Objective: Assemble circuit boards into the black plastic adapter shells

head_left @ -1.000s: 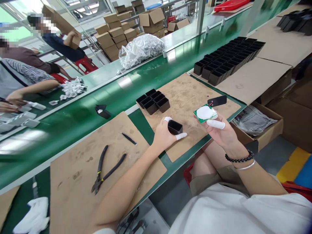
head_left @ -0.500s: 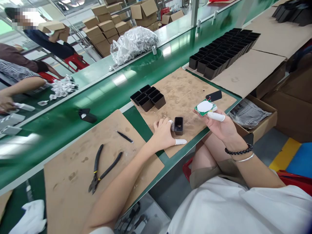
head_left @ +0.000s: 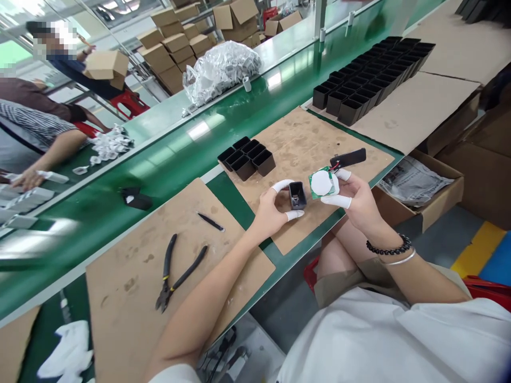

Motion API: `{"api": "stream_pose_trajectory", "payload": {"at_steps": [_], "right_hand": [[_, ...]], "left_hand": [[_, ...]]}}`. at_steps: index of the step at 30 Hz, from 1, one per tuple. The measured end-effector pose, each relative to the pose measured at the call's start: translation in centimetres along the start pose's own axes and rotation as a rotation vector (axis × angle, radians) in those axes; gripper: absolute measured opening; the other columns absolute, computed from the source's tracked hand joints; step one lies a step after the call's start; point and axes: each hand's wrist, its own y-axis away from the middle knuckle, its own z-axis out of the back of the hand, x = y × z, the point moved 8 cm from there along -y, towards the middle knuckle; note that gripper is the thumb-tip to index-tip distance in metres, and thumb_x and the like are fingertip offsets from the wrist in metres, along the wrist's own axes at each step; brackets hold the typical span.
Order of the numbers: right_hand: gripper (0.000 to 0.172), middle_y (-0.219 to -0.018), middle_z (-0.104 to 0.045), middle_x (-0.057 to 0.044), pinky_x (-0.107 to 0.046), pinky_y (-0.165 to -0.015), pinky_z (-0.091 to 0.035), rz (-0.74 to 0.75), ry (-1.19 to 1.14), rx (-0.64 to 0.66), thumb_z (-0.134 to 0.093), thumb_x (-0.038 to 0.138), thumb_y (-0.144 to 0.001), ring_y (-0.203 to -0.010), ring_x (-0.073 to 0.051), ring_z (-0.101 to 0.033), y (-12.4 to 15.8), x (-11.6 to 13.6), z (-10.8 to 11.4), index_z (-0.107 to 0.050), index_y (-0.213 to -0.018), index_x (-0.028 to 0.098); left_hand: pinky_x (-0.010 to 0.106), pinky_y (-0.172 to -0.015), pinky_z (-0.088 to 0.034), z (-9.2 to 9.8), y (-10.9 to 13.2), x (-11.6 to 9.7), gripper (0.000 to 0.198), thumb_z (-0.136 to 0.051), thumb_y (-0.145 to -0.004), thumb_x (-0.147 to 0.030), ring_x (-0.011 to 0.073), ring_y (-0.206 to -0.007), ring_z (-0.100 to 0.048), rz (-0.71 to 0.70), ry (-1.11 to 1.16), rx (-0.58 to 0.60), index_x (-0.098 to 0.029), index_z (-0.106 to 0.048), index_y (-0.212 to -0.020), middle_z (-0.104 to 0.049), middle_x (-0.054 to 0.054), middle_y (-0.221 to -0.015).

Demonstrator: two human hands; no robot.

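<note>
My left hand (head_left: 271,213) grips a small open black plastic case (head_left: 297,194) between thumb and forefinger, both in white finger cots, lifted just above the brown cardboard mat (head_left: 303,143). My right hand (head_left: 355,199) holds a green circuit board with a white round disc (head_left: 322,183), from which a black battery piece (head_left: 348,158) hangs on red wires. The board sits right beside the case's open mouth, nearly touching it.
Several empty black cases (head_left: 247,158) cluster on the mat; long rows of them (head_left: 371,80) lie further right. Pliers (head_left: 178,274) and a thin black tool (head_left: 209,222) lie on the left cardboard. Another black part (head_left: 138,198) rides the green conveyor (head_left: 167,159). Other people work at the far left.
My left hand lifted the black case off the mat and turned it toward my right hand. The right hand brought the board left to meet it.
</note>
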Motion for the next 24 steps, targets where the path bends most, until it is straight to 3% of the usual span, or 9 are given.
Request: {"api": "stream_pose_trajectory", "payload": {"at_steps": [4, 11, 19, 24], "right_hand": [[0.064, -0.116, -0.078, -0.003, -0.048, -0.106, -0.058, 0.148, 0.066, -0.006, -0.102, 0.031, -0.05, -0.113, -0.029, -0.072, 0.9, 1.4, -1.3, -0.074, -0.108, 0.026], [0.042, -0.121, -0.078, -0.006, -0.051, -0.11, -0.055, 0.325, 0.291, 0.048, -0.097, 0.037, -0.063, -0.124, -0.034, -0.068, 2.0, 3.8, -2.9, -0.078, -0.099, 0.028], [0.048, -0.122, -0.078, -0.002, -0.049, -0.104, -0.059, 0.421, 0.315, 0.092, -0.096, 0.033, -0.067, -0.117, -0.032, -0.071, 2.9, 4.6, -2.8, -0.078, -0.111, 0.035], [0.051, -0.129, -0.076, -0.002, -0.05, -0.107, -0.058, 0.425, 0.308, 0.132, -0.096, 0.032, -0.066, -0.123, -0.033, -0.069, 3.1, 5.0, -2.9, -0.078, -0.114, 0.035]], "left_hand": [[0.053, -0.118, -0.042, 0.7, 0.2, -1.7, 0.066, -0.091, -0.067, -0.027, 0.0313, -0.124, -0.065, -0.078, -0.076, -0.097, -0.023, -0.063, -0.127, -0.071, 0.009, -0.131], [0.055, -0.116, -0.04, 0.8, 0.7, -4.1, 0.065, -0.092, -0.069, -0.032, 0.0333, -0.125, -0.065, -0.155, -0.213, -0.149, -0.025, -0.064, -0.127, -0.071, 0.01, -0.134], [0.054, -0.116, -0.04, 1.2, 1.2, -5.9, 0.061, -0.089, -0.072, -0.031, 0.0329, -0.129, -0.063, -0.207, -0.259, -0.143, -0.026, -0.063, -0.128, -0.07, 0.009, -0.135], [0.053, -0.115, -0.042, 1.2, 1.3, -6.7, 0.06, -0.089, -0.073, -0.031, 0.0326, -0.127, -0.063, -0.254, -0.258, -0.126, -0.024, -0.064, -0.127, -0.07, 0.01, -0.133]]}}
